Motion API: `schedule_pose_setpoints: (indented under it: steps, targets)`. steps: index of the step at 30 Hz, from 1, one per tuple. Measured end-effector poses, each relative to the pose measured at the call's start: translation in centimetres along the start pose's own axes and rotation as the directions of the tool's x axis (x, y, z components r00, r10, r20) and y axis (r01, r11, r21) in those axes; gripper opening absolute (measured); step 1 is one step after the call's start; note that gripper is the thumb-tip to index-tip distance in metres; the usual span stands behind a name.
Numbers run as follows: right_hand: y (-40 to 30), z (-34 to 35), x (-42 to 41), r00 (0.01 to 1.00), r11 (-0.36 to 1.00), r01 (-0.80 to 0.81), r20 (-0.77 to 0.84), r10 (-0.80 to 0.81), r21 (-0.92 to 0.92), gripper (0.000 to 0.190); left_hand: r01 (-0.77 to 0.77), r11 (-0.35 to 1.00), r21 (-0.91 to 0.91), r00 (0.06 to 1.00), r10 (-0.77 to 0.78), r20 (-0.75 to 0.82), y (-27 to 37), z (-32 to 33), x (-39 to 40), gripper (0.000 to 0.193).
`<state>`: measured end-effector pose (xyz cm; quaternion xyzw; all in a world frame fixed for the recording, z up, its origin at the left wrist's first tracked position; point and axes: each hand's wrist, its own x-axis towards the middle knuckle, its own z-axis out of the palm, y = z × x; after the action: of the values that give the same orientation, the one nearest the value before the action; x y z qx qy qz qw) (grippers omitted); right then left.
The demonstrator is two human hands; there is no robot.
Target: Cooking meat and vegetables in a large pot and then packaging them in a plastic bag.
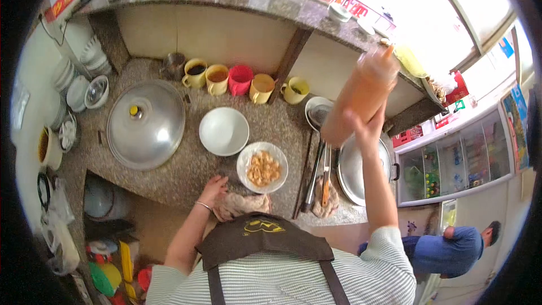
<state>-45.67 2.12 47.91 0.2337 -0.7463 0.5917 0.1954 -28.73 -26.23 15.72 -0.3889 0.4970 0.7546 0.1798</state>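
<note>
My right hand [367, 125] grips a clear plastic bottle of orange sauce [360, 97], raised and tilted above the right part of the counter. My left hand [215, 190] rests at the counter's front edge, beside a crumpled cloth [241, 205]; whether its fingers hold the cloth I cannot tell. Just beyond the cloth stands a white bowl with pieces of brown food [263, 167]. An empty white bowl [224, 131] is behind it to the left. Partly behind the bottle lie a wire strainer [320, 114] and long-handled utensils [325, 178], one with a wooden grip resting on another cloth.
A large domed metal lid [146, 125] covers the left counter; another lidded pot [368, 178] is at right. Several mugs [218, 79] line the back wall. Stacked bowls [95, 57] stand far left. A raised stone ledge [254, 2] runs behind. A person in blue [449, 250] stands right.
</note>
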Motion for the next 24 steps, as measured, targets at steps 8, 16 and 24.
schedule_pose_setpoints:
  steps: [8, 16, 24]
  targets:
    - [0.8, 9.0, 20.1, 0.872, 0.916, 0.347, -0.289, -0.394, -0.202, 0.07, 0.044, 0.946, -0.321, 0.997, -0.019, 0.079, -2.0, 1.8, 2.9, 0.052]
    - [9.5, 13.3, 21.0, 0.929, 0.966, 0.101, -0.326, -0.178, -0.239, 0.09, -0.094, 0.979, -0.179, 0.995, 0.084, -0.062, -0.3, 3.7, 4.0, 0.019]
    - [9.9, 7.1, -1.8, 0.994, 0.935, 0.046, 0.113, -0.006, -0.351, 0.021, -0.298, 0.953, -0.061, 0.954, 0.3, 0.017, 0.9, 3.9, 0.4, 0.012]
